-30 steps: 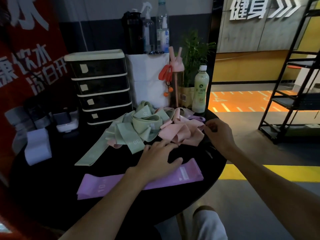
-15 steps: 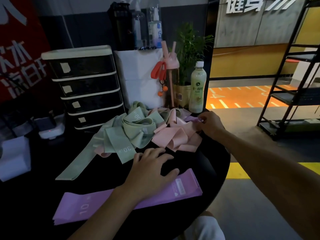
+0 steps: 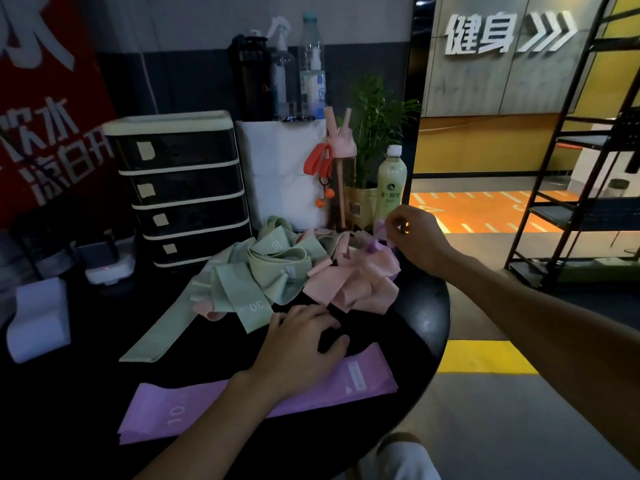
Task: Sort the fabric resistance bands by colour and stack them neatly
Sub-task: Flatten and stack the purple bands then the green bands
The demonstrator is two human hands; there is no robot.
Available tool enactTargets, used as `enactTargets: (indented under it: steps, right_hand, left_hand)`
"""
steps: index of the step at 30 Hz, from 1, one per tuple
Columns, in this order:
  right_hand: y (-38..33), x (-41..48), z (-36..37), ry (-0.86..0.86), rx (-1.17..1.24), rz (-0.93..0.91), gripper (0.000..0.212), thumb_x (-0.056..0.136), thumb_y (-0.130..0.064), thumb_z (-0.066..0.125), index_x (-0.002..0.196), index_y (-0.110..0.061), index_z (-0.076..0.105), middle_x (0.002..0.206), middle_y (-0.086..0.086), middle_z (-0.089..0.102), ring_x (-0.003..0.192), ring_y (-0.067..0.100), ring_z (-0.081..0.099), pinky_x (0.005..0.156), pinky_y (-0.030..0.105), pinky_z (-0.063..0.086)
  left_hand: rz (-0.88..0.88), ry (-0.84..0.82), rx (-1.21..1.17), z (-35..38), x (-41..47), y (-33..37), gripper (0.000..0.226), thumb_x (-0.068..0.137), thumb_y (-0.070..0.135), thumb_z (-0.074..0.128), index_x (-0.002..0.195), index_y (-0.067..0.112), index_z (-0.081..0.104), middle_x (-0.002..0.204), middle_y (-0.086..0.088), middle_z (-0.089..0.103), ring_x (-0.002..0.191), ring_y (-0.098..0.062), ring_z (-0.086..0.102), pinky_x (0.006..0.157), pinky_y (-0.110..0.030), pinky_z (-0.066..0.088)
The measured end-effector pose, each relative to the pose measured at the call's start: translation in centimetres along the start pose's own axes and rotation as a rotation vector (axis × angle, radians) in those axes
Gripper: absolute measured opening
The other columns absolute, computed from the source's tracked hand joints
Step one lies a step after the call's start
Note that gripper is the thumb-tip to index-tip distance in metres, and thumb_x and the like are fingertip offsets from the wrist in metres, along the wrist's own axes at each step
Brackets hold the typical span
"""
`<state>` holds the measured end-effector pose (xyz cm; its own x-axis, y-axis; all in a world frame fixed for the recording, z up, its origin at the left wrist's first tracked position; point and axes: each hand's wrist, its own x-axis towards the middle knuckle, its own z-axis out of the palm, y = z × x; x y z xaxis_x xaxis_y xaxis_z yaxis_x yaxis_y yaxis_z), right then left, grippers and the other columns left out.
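The sorting is judged to be near its beginning. One flat purple band [image 3: 363, 379] is laid out straight along the front edge of the table [image 3: 426, 317], and it seems to be the start of the purple stack. It is held down by the left hand [image 3: 298, 344], whose fingers are stretched and spread, with the tips on the bare surface just behind the band. A second purple band [image 3: 375, 242] is pinched between thumb and fingers of the right hand [image 3: 415, 237] at the far right edge and is raised a little out of the heap. The green bands [image 3: 273, 268] and the pink bands [image 3: 349, 282] are not yet sorted: they lie tangled in the middle of the table, touching each other. Both colours are to be separated, flattened and stacked.
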<state>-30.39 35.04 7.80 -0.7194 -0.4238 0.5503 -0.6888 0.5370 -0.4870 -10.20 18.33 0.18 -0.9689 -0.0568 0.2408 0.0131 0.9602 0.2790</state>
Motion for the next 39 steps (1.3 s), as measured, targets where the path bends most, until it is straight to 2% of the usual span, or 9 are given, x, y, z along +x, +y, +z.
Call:
enactTargets:
  steps: [3, 7, 12, 16, 18, 23, 31, 35, 39]
  right_hand:
    - [-2.2, 0.2, -1.8, 0.034, 0.04, -0.052, 0.01, 0.088, -0.003, 0.059, 0.085, -0.011, 0.065, 0.078, -0.002, 0.062, 0.066, -0.002, 0.05, 0.06, 0.017, 0.037]
    - [-5.6, 0.2, -4.0, 0.062, 0.089, -0.129, 0.012, 0.086, -0.002, 0.059, 0.085, -0.011, 0.067, 0.081, -0.002, 0.065, 0.071, 0.007, 0.055, 0.065, 0.015, 0.041]
    - [-9.1, -0.2, -6.0, 0.073, 0.06, -0.289, 0.013, 0.089, -0.003, 0.06, 0.095, -0.007, 0.07, 0.093, 0.003, 0.064, 0.08, 0.011, 0.056, 0.07, 0.022, 0.047]
    - [-12.2, -0.7, -7.2, 0.081, 0.227, -0.259, 0.019, 0.088, -0.004, 0.064, 0.105, -0.013, 0.065, 0.088, 0.0, 0.062, 0.071, -0.003, 0.053, 0.065, 0.009, 0.045]
    - [-13.5, -0.8, -7.6, 0.108, 0.281, -0.275, 0.021, 0.085, -0.004, 0.067, 0.101, -0.017, 0.062, 0.084, -0.007, 0.061, 0.072, -0.004, 0.053, 0.068, 0.009, 0.044]
    - [-15.7, -0.8, -8.1, 0.144, 0.366, -0.299, 0.019, 0.081, -0.009, 0.075, 0.094, -0.012, 0.062, 0.082, -0.01, 0.061, 0.074, -0.003, 0.056, 0.07, 0.012, 0.047]
    - [-17.2, -0.9, -8.0, 0.116, 0.51, -0.283, 0.023, 0.082, -0.015, 0.077, 0.097, -0.019, 0.06, 0.084, -0.003, 0.068, 0.08, 0.008, 0.067, 0.076, 0.021, 0.056]
    - [-17.6, -1.1, -7.8, 0.05, 0.527, -0.271, 0.026, 0.086, -0.016, 0.073, 0.108, -0.018, 0.059, 0.085, -0.002, 0.073, 0.081, 0.009, 0.07, 0.077, 0.026, 0.058]
    - [-17.7, -1.3, -7.6, 0.015, 0.552, -0.2, 0.023, 0.088, -0.01, 0.069, 0.107, -0.019, 0.059, 0.088, 0.009, 0.074, 0.085, 0.023, 0.07, 0.078, 0.04, 0.059]
  left_hand:
    - [0.055, 0.071, -0.061, -1.4, 0.3, 0.6, 0.037, 0.093, 0.053, 0.047, 0.112, 0.03, 0.068, 0.121, 0.016, 0.059, 0.117, -0.013, 0.052, 0.096, -0.036, 0.038]
    - [0.1, 0.265, -0.239, -5.2, 1.6, 2.0, 0.028, 0.09, 0.041, 0.053, 0.105, 0.026, 0.07, 0.105, 0.009, 0.067, 0.101, -0.016, 0.06, 0.09, -0.04, 0.048]
    - [0.055, 0.423, -0.504, -10.9, 3.3, 4.7, 0.023, 0.094, 0.029, 0.064, 0.115, 0.021, 0.064, 0.105, 0.013, 0.06, 0.093, 0.001, 0.056, 0.077, -0.01, 0.043]
    - [0.033, 0.415, -0.696, -13.5, 4.2, 5.7, 0.03, 0.091, 0.031, 0.068, 0.118, 0.022, 0.062, 0.106, 0.013, 0.065, 0.097, -0.009, 0.063, 0.075, -0.026, 0.053]
    - [0.037, 0.457, -0.727, -14.4, 4.3, 5.9, 0.024, 0.09, 0.023, 0.07, 0.113, 0.022, 0.064, 0.101, 0.01, 0.068, 0.093, -0.014, 0.067, 0.074, -0.023, 0.054]
    - [0.078, 0.503, -0.853, -16.0, 3.9, 6.1, 0.013, 0.089, 0.006, 0.071, 0.098, 0.016, 0.072, 0.094, -0.002, 0.075, 0.087, -0.023, 0.071, 0.079, -0.028, 0.058]
    - [0.037, 0.589, -0.989, -17.5, 2.9, 6.2, 0.005, 0.09, 0.002, 0.068, 0.093, 0.0, 0.073, 0.079, -0.006, 0.071, 0.059, 0.001, 0.063, 0.055, -0.011, 0.047]
    - [-0.001, 0.621, -1.006, -17.6, 2.8, 5.6, 0.006, 0.092, 0.008, 0.068, 0.091, 0.006, 0.074, 0.085, -0.013, 0.074, 0.07, -0.012, 0.066, 0.064, -0.024, 0.058]
    - [-0.053, 0.637, -1.07, -18.0, 2.5, 4.8, 0.007, 0.093, 0.011, 0.067, 0.093, 0.009, 0.073, 0.09, -0.012, 0.074, 0.076, -0.014, 0.068, 0.063, -0.022, 0.056]
